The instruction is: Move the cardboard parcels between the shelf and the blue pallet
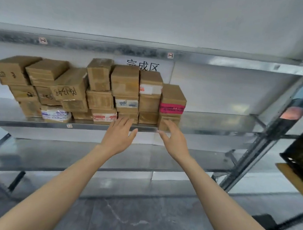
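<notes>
Both empty with fingers spread, my left hand (118,136) and right hand (174,140) are held out toward the parcels (124,80) stacked on the shelf (217,132), straight ahead, the right hand nearer the end column's bottom box (170,122), below the pink-taped box (172,98).

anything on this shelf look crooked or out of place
Yes. The parcel with black handwriting sits tilted in the left stacks, resting unevenly on the parcels below. The two top-left parcels are also turned at angles. The columns to the right, up to the pink-taped parcel, stand fairly square.
</notes>
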